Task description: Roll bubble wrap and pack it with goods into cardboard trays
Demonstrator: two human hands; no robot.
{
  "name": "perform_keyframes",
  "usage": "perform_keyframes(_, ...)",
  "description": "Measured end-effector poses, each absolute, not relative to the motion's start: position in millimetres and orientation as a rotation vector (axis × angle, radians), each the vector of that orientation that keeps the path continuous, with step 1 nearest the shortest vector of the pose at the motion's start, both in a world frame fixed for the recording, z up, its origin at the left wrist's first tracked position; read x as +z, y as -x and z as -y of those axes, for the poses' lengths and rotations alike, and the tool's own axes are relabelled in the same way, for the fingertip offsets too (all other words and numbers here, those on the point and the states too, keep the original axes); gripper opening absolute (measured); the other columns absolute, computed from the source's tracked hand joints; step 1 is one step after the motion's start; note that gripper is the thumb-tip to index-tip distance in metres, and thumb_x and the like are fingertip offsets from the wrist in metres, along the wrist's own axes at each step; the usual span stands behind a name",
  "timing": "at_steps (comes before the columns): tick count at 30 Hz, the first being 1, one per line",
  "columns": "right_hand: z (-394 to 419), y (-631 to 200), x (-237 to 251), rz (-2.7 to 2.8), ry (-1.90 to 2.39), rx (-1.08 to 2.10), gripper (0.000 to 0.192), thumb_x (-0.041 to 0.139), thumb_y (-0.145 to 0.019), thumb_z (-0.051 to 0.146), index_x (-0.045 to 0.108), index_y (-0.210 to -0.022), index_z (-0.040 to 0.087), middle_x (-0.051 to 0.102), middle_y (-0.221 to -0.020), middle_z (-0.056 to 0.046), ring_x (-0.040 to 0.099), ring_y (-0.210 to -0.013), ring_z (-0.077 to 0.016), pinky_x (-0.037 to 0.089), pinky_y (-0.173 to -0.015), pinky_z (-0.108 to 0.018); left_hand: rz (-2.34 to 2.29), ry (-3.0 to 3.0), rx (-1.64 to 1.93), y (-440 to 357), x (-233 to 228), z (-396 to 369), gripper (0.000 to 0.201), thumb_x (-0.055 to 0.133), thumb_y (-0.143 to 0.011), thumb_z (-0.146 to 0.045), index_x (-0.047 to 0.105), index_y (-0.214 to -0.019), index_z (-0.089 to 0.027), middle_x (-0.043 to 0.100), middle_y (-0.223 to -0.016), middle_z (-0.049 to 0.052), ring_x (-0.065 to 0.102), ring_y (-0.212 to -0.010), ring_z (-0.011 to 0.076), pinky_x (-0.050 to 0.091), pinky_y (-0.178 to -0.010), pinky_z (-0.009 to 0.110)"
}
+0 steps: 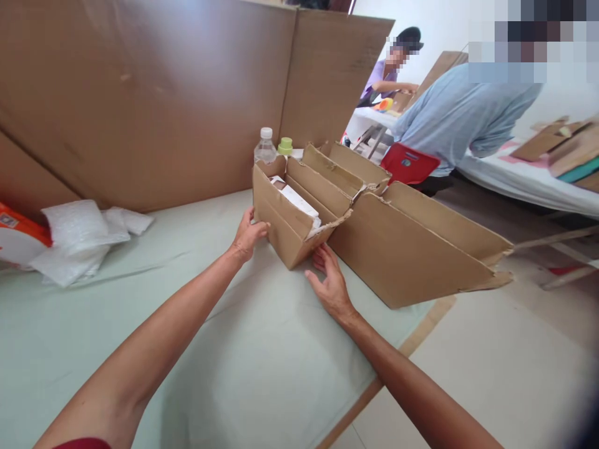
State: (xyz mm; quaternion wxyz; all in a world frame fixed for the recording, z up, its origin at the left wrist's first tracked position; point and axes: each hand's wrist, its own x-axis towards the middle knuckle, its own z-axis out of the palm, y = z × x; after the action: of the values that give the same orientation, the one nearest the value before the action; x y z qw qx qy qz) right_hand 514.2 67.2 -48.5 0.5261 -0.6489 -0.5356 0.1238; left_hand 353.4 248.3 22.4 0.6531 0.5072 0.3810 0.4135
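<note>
A small open-topped cardboard box [277,226] sits on the pale green table cover, with white cartons [299,202] inside it. My left hand [250,237] holds the box at its left end, the thumb against the front wall and the other fingers partly hidden behind the corner. At the right end, my right hand [333,284] presses its fingers to the lower wall, its thumb standing apart from the cardboard. Between them the two hands hold the box. Close on its right stands a larger open cardboard box [402,249], angled toward the table's edge.
Another open box [334,169], a clear bottle [266,147] and a green-capped container [285,146] stand behind. Tall cardboard panels [187,106] close off the back. Bubble wrap [79,237] lies left by an orange-and-white package [21,234]. Two people work at other tables beyond a red chair [409,163].
</note>
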Motion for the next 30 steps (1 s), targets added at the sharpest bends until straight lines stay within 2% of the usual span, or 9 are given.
perform_keyframes(3, -81, -532, -58, 1.285, 1.571, 0.305, 0.064, 0.063, -0.087, 0.033, 0.046, -0.148, 0.023, 0.031, -0.162, -0.018, 0.054, -0.134, -0.0325, 0.052, -0.106, -0.053, -0.795, -1.181, 0.877, -375, 16, -246, 0.084, 0.067, -0.060, -0.023, 0.048, -0.142, -0.020, 0.053, -0.146, 0.013, 0.053, -0.130, 0.0304, 0.052, -0.095, 0.039)
perform_keyframes(10, -113, -559, -69, 1.225, 1.564, 0.356, 0.067, 0.064, -0.082, 0.031, 0.049, -0.146, 0.019, 0.030, -0.160, -0.019, 0.051, -0.137, -0.0337, 0.052, -0.108, -0.051, -0.768, -1.294, 0.845, -405, 10, -268, 0.088, 0.059, -0.066, -0.024, 0.037, -0.151, -0.020, 0.051, -0.150, 0.011, 0.048, -0.137, 0.0284, 0.048, -0.103, 0.041)
perform_keyframes(13, -116, -563, -76, 1.210, 1.550, 0.382, 0.068, 0.066, -0.081, 0.033, 0.050, -0.146, 0.021, 0.029, -0.161, -0.016, 0.051, -0.138, -0.0327, 0.052, -0.109, -0.050, -0.774, -1.387, 0.819, -413, 5, -277, 0.091, 0.056, -0.068, -0.025, 0.030, -0.155, -0.017, 0.052, -0.150, 0.012, 0.048, -0.138, 0.0289, 0.046, -0.106, 0.044)
perform_keyframes(16, -114, -564, -77, 1.203, 1.552, 0.372, 0.059, 0.066, -0.082, 0.033, 0.057, -0.139, 0.021, 0.037, -0.158, -0.016, 0.057, -0.131, -0.0301, 0.053, -0.108, -0.048, -0.787, -1.524, 0.763, -408, -4, -272, 0.090, 0.056, -0.070, -0.026, 0.032, -0.155, -0.014, 0.049, -0.153, 0.016, 0.046, -0.140, 0.0325, 0.039, -0.113, 0.050)
perform_keyframes(20, -111, -561, -67, 1.256, 1.592, 0.301, 0.038, 0.061, -0.082, 0.032, 0.069, -0.117, 0.020, 0.063, -0.131, -0.014, 0.066, -0.117, -0.0261, 0.056, -0.102, -0.045, -0.756, -1.778, 0.663, -370, -21, -232, 0.075, 0.066, -0.064, -0.026, 0.057, -0.137, -0.013, 0.053, -0.150, 0.018, 0.037, -0.146, 0.0387, 0.022, -0.123, 0.056)
perform_keyframes(23, -109, -560, -57, 1.307, 1.573, 0.311, 0.028, 0.059, -0.082, 0.035, 0.072, -0.101, 0.019, 0.071, -0.116, -0.013, 0.068, -0.109, -0.0269, 0.056, -0.099, -0.047, -0.711, -1.968, 0.583, -320, -30, -184, 0.055, 0.071, -0.065, -0.025, 0.070, -0.120, -0.017, 0.058, -0.146, 0.016, 0.035, -0.148, 0.0371, 0.015, -0.126, 0.054)
perform_keyframes(26, -110, -565, -56, 1.423, 1.644, 0.237, 0.028, 0.057, -0.084, 0.043, 0.073, -0.092, 0.021, 0.073, -0.114, -0.012, 0.070, -0.106, -0.0281, 0.056, -0.096, -0.047, -0.629, -2.330, 0.417, -263, -31, -134, 0.055, 0.066, -0.082, -0.034, 0.062, -0.134, -0.017, 0.047, -0.157, 0.017, 0.032, -0.151, 0.0348, 0.012, -0.126, 0.056)
perform_keyframes(28, -111, -570, -61, 1.565, 1.710, 0.174, 0.032, 0.054, -0.086, 0.047, 0.074, -0.093, 0.022, 0.073, -0.117, -0.011, 0.069, -0.110, -0.0294, 0.053, -0.100, -0.049, -0.598, -2.509, 0.319, -224, -27, -104, 0.057, 0.058, -0.092, -0.041, 0.053, -0.143, -0.016, 0.041, -0.160, 0.018, 0.029, -0.153, 0.0342, 0.015, -0.126, 0.056)
perform_keyframes(30, -110, -569, -68, 1.733, 1.746, 0.087, 0.039, 0.052, -0.087, 0.052, 0.074, -0.098, 0.023, 0.073, -0.119, -0.012, 0.068, -0.111, -0.0320, 0.051, -0.102, -0.052, -0.622, -2.545, 0.299, -185, -20, -76, 0.058, 0.054, -0.095, -0.043, 0.050, -0.146, -0.016, 0.041, -0.161, 0.017, 0.029, -0.153, 0.0335, 0.017, -0.127, 0.053)
